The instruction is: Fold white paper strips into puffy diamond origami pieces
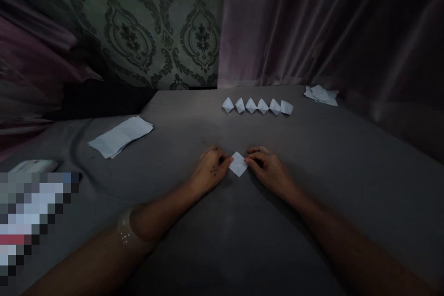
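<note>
A small white folded paper (pixel 238 164), diamond-shaped with a crease down its lower half, is held just above or on the grey cloth in the middle of the view. My left hand (pixel 212 170) pinches its left corner between thumb and fingers. At the opposite corner, my right hand (pixel 268 166) grips it the same way. Beyond them stands a row of several folded white paper pieces (pixel 251 106), the rightmost two touching or overlapping.
Grey cloth (pixel 194 249) covers the surface. To the left lies a stack of white paper strips (pixel 121 136); more loose paper (pixel 321 95) is at the far right. A white object (pixel 34 165) sits near the left edge beside a pixelated area. Curtains (pixel 277 23) and patterned wall stand behind.
</note>
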### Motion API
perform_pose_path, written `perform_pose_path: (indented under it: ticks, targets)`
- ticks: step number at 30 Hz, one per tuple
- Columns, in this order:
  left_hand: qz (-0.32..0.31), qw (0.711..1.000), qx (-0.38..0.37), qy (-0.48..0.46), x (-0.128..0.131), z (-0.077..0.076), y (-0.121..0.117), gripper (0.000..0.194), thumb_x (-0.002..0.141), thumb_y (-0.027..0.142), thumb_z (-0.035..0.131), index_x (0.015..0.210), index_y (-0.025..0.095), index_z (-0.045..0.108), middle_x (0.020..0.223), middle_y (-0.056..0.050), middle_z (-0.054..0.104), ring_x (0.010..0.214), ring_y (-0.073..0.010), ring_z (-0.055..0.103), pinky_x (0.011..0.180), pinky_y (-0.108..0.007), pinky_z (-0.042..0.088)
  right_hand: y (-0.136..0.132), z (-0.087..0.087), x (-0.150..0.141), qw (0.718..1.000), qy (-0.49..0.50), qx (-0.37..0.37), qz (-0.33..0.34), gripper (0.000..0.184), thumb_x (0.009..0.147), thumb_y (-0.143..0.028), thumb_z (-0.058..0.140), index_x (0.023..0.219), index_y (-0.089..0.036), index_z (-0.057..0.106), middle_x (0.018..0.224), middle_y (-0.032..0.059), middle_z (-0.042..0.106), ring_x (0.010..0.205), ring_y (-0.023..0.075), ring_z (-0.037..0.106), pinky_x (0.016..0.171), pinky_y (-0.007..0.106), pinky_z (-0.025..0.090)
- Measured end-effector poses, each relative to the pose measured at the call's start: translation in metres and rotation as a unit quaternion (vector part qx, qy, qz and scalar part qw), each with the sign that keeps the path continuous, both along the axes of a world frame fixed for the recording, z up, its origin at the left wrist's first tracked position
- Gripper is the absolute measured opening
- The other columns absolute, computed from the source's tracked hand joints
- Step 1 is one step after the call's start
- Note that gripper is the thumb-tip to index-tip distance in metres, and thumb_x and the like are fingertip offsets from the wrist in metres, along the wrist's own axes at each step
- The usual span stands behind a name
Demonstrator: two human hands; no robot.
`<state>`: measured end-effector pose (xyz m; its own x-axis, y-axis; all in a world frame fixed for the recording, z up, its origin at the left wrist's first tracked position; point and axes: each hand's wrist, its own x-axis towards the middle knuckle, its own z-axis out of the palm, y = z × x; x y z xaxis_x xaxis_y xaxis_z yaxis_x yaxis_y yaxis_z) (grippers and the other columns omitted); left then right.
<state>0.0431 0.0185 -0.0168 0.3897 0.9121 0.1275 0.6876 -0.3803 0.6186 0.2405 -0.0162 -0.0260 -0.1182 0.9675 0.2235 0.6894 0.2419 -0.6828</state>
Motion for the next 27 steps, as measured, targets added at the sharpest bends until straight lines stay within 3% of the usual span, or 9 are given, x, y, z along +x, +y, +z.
perform_pose_path:
  ticks: [5,15,21,27]
  targets:
    - [0.024,1.0,-0.001,0.002,0.001,-0.005,0.002,0.022,0.086,0.034,0.058,0.074,0.017,0.065,0.08,-0.005,0.061,0.077,-0.0181,0.056,0.075,-0.033,0.048,0.001,-0.002,-0.002,1.0,-0.012,-0.006,-0.021,0.02,0.091,-0.03,0.052,0.079,-0.02,0.064,0.11,0.009,0.061,0.098,0.0196,0.061,0.087,0.035,0.048]
    - [0.015,1.0,-0.011,0.001,0.003,-0.004,0.004,0.022,0.087,0.032,0.056,0.075,0.017,0.065,0.08,-0.005,0.059,0.082,-0.019,0.055,0.078,-0.034,0.047,0.0,0.001,-0.006,0.999,-0.012,-0.014,-0.027,0.017,0.089,-0.026,0.052,0.074,-0.02,0.057,0.105,0.0088,0.058,0.099,0.0199,0.059,0.09,0.036,0.046]
    - [-0.044,0.999,-0.018,0.008,-0.003,0.007,0.0,0.012,0.084,0.027,0.061,0.08,0.018,0.068,0.089,-0.005,0.061,0.084,-0.0183,0.057,0.076,-0.03,0.046,0.001,-0.001,0.005,0.999,0.005,-0.024,0.028,0.007,0.084,-0.022,0.061,0.081,-0.021,0.067,0.114,0.0068,0.058,0.098,0.0183,0.06,0.084,0.033,0.048]
    - [-0.079,0.996,0.009,0.048,-0.003,0.015,-0.007,0.028,0.094,0.032,0.047,0.081,0.017,0.066,0.084,-0.006,0.063,0.077,-0.0174,0.06,0.07,-0.029,0.044,0.0,0.002,0.006,1.0,0.001,-0.013,0.017,0.016,0.087,-0.03,0.06,0.078,-0.022,0.07,0.112,0.0065,0.063,0.099,0.0196,0.062,0.085,0.035,0.049]
